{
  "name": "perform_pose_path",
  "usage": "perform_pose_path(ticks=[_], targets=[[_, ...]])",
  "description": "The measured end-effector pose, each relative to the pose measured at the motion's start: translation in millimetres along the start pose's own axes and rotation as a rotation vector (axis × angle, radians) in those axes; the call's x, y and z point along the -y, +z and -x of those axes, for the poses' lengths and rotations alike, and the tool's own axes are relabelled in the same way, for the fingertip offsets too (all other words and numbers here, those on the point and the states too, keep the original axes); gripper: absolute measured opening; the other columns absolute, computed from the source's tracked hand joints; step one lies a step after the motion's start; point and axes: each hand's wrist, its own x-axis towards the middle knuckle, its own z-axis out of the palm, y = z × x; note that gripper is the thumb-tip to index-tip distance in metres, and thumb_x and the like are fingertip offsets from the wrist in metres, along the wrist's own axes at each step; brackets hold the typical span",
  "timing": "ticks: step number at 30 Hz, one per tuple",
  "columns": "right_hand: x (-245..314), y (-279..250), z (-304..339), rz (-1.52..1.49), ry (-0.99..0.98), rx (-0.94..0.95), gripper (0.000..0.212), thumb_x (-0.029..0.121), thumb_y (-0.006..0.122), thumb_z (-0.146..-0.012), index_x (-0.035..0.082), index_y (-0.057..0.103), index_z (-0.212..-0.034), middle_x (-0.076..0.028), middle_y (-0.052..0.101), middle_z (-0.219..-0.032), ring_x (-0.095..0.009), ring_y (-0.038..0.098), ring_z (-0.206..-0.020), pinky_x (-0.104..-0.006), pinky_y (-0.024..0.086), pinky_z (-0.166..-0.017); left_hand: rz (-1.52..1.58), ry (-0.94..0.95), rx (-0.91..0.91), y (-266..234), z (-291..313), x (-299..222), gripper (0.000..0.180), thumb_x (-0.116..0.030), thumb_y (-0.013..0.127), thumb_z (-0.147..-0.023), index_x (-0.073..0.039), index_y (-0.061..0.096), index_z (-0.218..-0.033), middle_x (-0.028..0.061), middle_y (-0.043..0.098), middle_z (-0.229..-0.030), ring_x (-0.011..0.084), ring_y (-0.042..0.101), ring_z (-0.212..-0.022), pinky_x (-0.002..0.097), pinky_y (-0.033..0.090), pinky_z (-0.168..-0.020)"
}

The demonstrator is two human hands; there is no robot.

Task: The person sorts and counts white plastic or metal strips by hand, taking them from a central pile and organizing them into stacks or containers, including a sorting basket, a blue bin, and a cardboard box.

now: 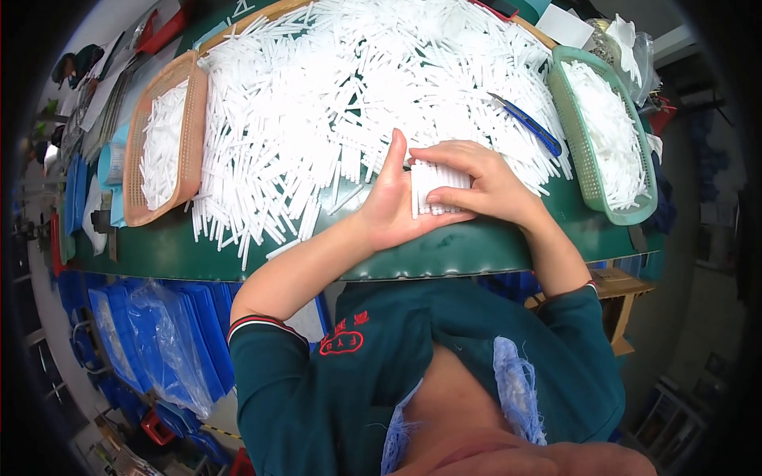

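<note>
While white sticks [433, 184] lie bundled, left hand [390, 208] beneath, right fingers [458, 157] across.

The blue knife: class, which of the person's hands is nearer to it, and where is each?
Right. In the picture, the right hand is below the knife and slightly to its left; the left hand is farther left and lower.

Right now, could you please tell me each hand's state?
Left hand: open, palm against bundled thin white cylindrical sticks.
Right hand: closed on those sticks.
</note>
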Motion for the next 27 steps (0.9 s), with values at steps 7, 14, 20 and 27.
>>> perform_pose_path(ticks=[7,14,20,27], targets=[[-4,7,-2,0.318,-0.210,-0.196,0.053,0.030,0.069,-0.069,0.010,0.055,-0.116,-0.009,0.060,-0.103,-0.027,0.056,-0.093,-0.0349,0.042,-0.082,-0.149,0.061,-0.098,6,-4,9,0.105,-0.083,0.014,-0.068,-0.002,0.024,-0.134,0.0150,0.037,-0.132,0.0289,0.038,-0.122,0.0471,0.030,-0.102],[9,-15,2,-0.281,0.124,-0.305,0.045,0.012,0.063,-0.077,0.004,0.050,-0.119,-0.010,0.055,-0.115,-0.022,0.050,-0.109,-0.0312,0.038,-0.093,-0.083,0.124,-0.114,8,3,-8,0.106,-0.083,0.014,-0.068,-0.002,0.024,-0.135,0.0159,0.037,-0.132,0.0307,0.038,-0.122,0.0454,0.030,-0.102],[-10,-22,4,-0.040,0.022,-0.285,0.019,0.009,0.056,-0.084,0.001,0.057,-0.101,-0.012,0.055,-0.114,-0.022,0.049,-0.109,-0.0339,0.036,-0.094,-0.105,0.111,-0.063,7,2,-17,0.106,-0.083,0.011,-0.068,-0.002,0.028,-0.133,0.0200,0.040,-0.129,0.0343,0.041,-0.119,0.0447,0.032,-0.100],[-5,-16,3,0.069,-0.063,-0.229,0.029,0.015,0.062,-0.079,0.005,0.057,-0.106,-0.011,0.057,-0.109,-0.022,0.054,-0.101,-0.0310,0.042,-0.086,-0.111,0.142,-0.043,8,4,-16,0.103,-0.082,0.010,-0.070,-0.002,0.030,-0.133,0.0195,0.043,-0.127,0.0342,0.043,-0.117,0.0448,0.034,-0.099]])
